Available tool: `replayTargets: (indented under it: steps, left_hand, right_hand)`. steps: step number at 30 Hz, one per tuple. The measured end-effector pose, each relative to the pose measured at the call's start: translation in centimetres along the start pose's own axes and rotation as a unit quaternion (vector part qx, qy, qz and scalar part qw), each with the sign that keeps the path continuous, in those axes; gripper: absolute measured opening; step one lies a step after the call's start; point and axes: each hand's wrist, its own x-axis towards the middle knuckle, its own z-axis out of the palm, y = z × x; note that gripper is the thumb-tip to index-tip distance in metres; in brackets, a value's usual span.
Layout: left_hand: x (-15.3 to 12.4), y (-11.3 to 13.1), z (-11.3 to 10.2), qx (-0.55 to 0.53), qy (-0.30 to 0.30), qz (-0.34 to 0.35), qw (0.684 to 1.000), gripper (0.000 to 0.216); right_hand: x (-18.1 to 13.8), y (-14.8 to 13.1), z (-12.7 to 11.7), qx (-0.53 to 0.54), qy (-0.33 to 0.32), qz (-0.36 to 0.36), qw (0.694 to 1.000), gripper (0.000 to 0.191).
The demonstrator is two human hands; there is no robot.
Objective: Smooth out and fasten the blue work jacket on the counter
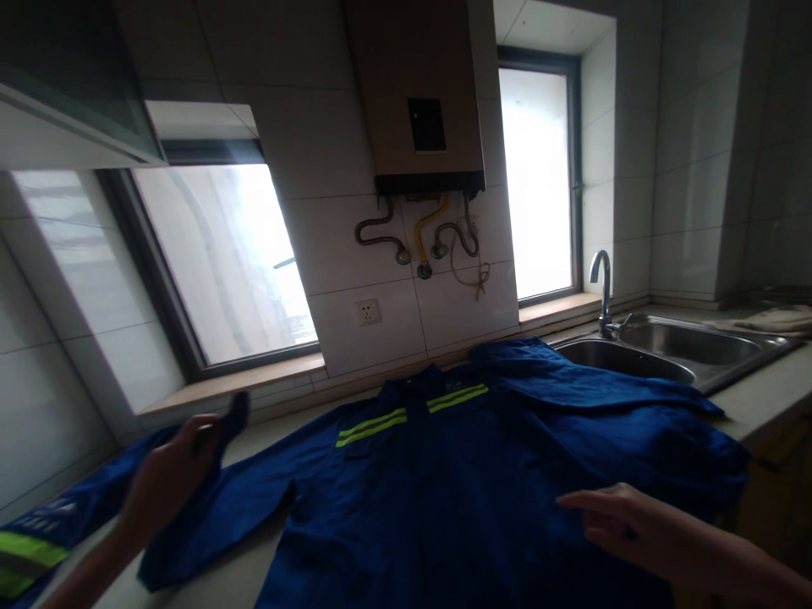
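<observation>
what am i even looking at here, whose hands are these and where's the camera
There is no machine here. The one picture comes from a camera worn on a person's head, looking forward and down at their own bare hands. A blue work jacket with yellow reflective stripes lies spread on a kitchen counter. The left hand grips a fold of the jacket's sleeve. The right hand lies flat and open on the jacket's body. Behind are a steel sink with a tap, two windows and a wall-mounted water heater.
</observation>
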Motion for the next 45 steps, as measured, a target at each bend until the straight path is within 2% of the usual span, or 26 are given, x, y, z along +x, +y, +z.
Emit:
replayTargets:
  steps: [2,5,8,11,14,17,22,26,33,39,45]
  left_hand:
    - [-0.4,4.2,2.6,-0.081,-0.048,0.053,0.994,0.025]
    - [-3.8,12.5,5.0,-0.213,-0.123,0.125,0.961,0.026]
    - [-8.0,19.4,5.9,-0.312,-0.194,0.116,0.923,0.026]
    - [-10.6,22.5,6.2,-0.384,-0.236,0.078,0.889,0.023]
    - [-11.5,23.1,6.5,-0.428,-0.253,0.056,0.866,0.020]
    - [-11.6,22.9,6.6,-0.437,-0.256,0.037,0.862,0.018]
    - [-11.6,22.3,6.0,-0.435,-0.241,0.016,0.867,0.018]
    - [-11.4,21.8,5.5,-0.441,-0.248,0.003,0.863,0.020]
    - [-11.2,21.1,5.8,-0.444,-0.238,-0.018,0.864,0.025]
    - [-11.0,20.7,5.6,-0.414,-0.244,0.013,0.877,0.029]
    - [-10.8,20.2,5.2,-0.373,-0.252,0.030,0.893,0.030]
  right_hand:
    - [2.1,-2.9,0.2,0.003,-0.001,-0.044,0.999,0.042]
    - [5.1,-5.8,1.4,0.049,0.028,-0.098,0.994,0.049]
    - [7.8,-7.1,3.1,0.113,0.057,-0.131,0.983,0.059]
    - [10.2,-7.4,4.6,0.147,0.086,-0.133,0.976,0.062]
    - [12.1,-7.4,5.5,0.179,0.093,-0.123,0.972,0.050]
    - [13.0,-7.4,5.6,0.205,0.080,-0.120,0.968,0.038]
    - [13.1,-7.4,5.2,0.163,0.066,-0.196,0.965,0.036]
    - [12.8,-7.3,5.2,0.122,0.091,-0.196,0.969,0.025]
    - [12.7,-7.3,5.4,0.056,0.097,-0.259,0.959,0.036]
    - [13.1,-6.9,5.9,-0.018,0.115,-0.246,0.962,0.032]
    - [13.1,-7.1,5.2,-0.109,0.092,-0.293,0.945,0.032]
